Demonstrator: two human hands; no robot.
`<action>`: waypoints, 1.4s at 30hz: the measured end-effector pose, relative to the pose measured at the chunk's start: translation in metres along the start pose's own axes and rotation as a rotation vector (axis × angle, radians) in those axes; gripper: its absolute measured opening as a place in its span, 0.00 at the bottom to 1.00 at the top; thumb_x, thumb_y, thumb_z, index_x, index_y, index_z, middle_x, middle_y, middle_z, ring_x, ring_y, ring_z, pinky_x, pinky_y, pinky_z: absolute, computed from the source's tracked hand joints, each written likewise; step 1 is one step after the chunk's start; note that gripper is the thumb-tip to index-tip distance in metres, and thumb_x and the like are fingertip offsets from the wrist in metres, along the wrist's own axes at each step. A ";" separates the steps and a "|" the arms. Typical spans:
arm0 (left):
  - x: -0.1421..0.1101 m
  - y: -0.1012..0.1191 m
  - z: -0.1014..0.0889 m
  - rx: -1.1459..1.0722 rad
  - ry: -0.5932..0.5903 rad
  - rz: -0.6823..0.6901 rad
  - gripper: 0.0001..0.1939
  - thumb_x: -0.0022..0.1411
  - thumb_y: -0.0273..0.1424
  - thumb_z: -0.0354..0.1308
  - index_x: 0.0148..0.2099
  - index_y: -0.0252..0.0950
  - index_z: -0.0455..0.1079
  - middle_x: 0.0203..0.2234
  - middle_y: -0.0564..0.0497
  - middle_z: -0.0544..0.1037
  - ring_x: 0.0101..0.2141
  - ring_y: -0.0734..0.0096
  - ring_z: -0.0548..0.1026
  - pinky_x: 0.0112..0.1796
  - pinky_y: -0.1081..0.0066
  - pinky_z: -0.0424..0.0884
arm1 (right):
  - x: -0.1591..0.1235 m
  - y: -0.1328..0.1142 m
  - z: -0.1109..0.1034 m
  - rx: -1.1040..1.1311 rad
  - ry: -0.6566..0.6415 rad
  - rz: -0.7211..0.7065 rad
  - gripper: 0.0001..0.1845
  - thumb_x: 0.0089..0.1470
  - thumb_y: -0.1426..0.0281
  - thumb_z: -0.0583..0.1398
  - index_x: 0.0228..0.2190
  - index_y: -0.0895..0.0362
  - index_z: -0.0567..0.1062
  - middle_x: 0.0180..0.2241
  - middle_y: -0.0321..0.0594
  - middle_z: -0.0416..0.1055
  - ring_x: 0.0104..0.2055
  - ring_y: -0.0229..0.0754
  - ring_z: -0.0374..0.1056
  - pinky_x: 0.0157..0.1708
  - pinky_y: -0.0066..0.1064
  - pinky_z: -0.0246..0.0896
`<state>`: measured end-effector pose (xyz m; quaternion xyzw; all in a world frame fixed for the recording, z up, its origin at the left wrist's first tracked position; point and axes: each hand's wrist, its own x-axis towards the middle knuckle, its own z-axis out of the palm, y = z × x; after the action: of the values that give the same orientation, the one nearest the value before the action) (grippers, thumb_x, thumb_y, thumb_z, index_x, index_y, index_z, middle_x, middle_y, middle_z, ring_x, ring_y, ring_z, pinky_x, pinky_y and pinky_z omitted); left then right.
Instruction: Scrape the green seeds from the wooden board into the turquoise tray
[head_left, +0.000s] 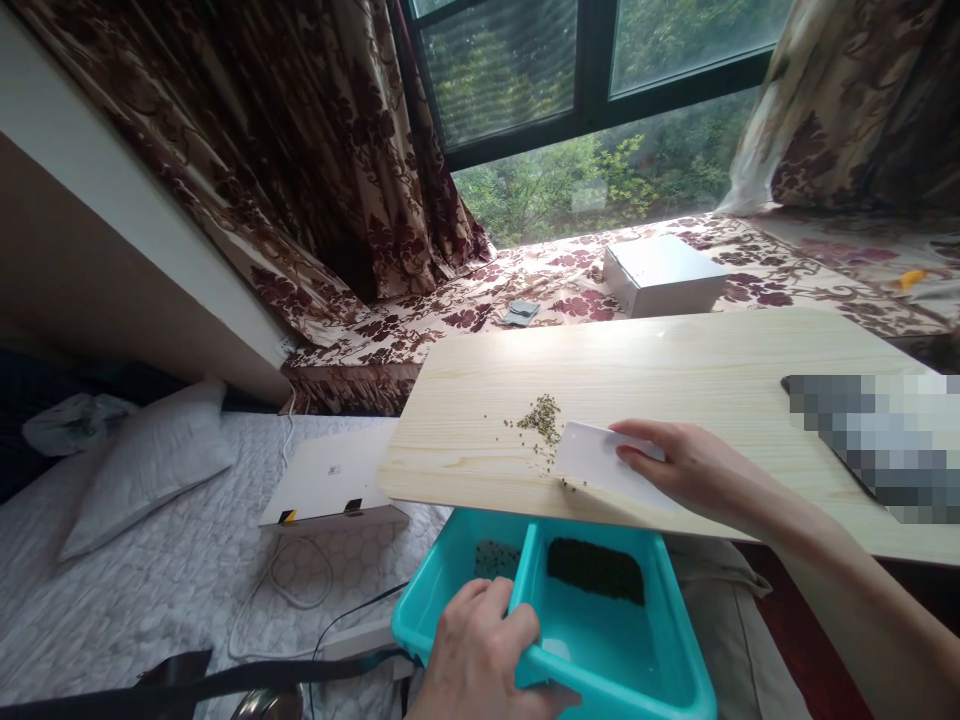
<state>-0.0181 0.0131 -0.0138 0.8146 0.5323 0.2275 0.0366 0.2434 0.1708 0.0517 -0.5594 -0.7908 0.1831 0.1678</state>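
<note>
My right hand (694, 470) holds a white plastic scraper card (600, 460) flat against the pale wooden tabletop (675, 380). Just left of the card's edge lies a small heap of green seeds (541, 415), with a few scattered around it. Below the table's front edge my left hand (480, 650) grips the near rim of a teal plastic tray (660, 650) with two compartments. The right compartment holds a dark layer of seeds (596, 570); the left one has a thin scatter (491, 560).
A white box (660, 272) and a small grey pouch (520, 312) rest on the floral window seat behind the table. A white box (330, 485), cables and a pillow (142, 460) lie on the quilted bed at left. A blurred-out patch covers the table's right end.
</note>
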 end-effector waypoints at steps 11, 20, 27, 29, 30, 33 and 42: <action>0.001 -0.001 0.000 -0.015 -0.009 0.002 0.31 0.26 0.47 0.82 0.26 0.40 0.66 0.23 0.57 0.69 0.26 0.67 0.71 0.28 0.69 0.66 | -0.005 -0.001 0.000 -0.016 -0.021 0.012 0.20 0.58 0.63 0.54 0.43 0.51 0.83 0.38 0.41 0.84 0.37 0.49 0.80 0.32 0.32 0.68; -0.001 -0.003 0.000 -0.008 -0.024 -0.016 0.30 0.28 0.47 0.81 0.26 0.41 0.66 0.24 0.57 0.70 0.28 0.66 0.72 0.30 0.69 0.68 | -0.009 0.009 0.000 -0.067 0.056 0.001 0.19 0.57 0.63 0.55 0.42 0.51 0.84 0.33 0.43 0.84 0.31 0.49 0.79 0.27 0.32 0.67; 0.000 -0.002 0.001 -0.009 0.028 -0.007 0.31 0.23 0.43 0.83 0.26 0.41 0.67 0.24 0.57 0.69 0.28 0.64 0.73 0.31 0.68 0.70 | -0.006 -0.004 0.005 -0.081 0.104 0.025 0.19 0.58 0.63 0.55 0.43 0.52 0.84 0.31 0.43 0.84 0.29 0.48 0.78 0.26 0.33 0.66; 0.000 -0.003 0.000 -0.008 0.027 -0.006 0.31 0.24 0.43 0.83 0.26 0.40 0.67 0.23 0.57 0.69 0.28 0.64 0.73 0.30 0.68 0.70 | 0.000 -0.009 0.006 -0.125 0.081 0.038 0.20 0.58 0.63 0.54 0.44 0.51 0.83 0.31 0.43 0.83 0.29 0.48 0.78 0.27 0.32 0.65; 0.000 -0.003 0.000 -0.010 0.023 -0.005 0.31 0.24 0.43 0.83 0.26 0.40 0.67 0.23 0.57 0.69 0.27 0.65 0.72 0.30 0.68 0.69 | 0.002 -0.010 0.006 -0.143 0.074 0.026 0.20 0.58 0.64 0.54 0.44 0.51 0.83 0.31 0.42 0.83 0.29 0.48 0.78 0.27 0.32 0.65; -0.002 -0.005 -0.001 -0.013 0.008 -0.012 0.30 0.25 0.43 0.82 0.25 0.40 0.67 0.23 0.57 0.69 0.27 0.64 0.73 0.30 0.67 0.69 | 0.004 -0.013 0.006 -0.179 0.073 -0.031 0.19 0.58 0.65 0.54 0.43 0.49 0.84 0.31 0.41 0.84 0.30 0.46 0.78 0.26 0.30 0.64; -0.007 -0.014 -0.001 0.005 -0.046 -0.024 0.27 0.33 0.44 0.80 0.27 0.41 0.67 0.24 0.57 0.70 0.28 0.64 0.72 0.31 0.67 0.66 | 0.009 -0.016 0.009 -0.143 0.100 -0.112 0.17 0.58 0.66 0.56 0.42 0.49 0.84 0.33 0.40 0.84 0.31 0.46 0.79 0.27 0.29 0.65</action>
<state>-0.0323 0.0124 -0.0196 0.8133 0.5416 0.2068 0.0496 0.2229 0.1735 0.0522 -0.5331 -0.8227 0.0884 0.1765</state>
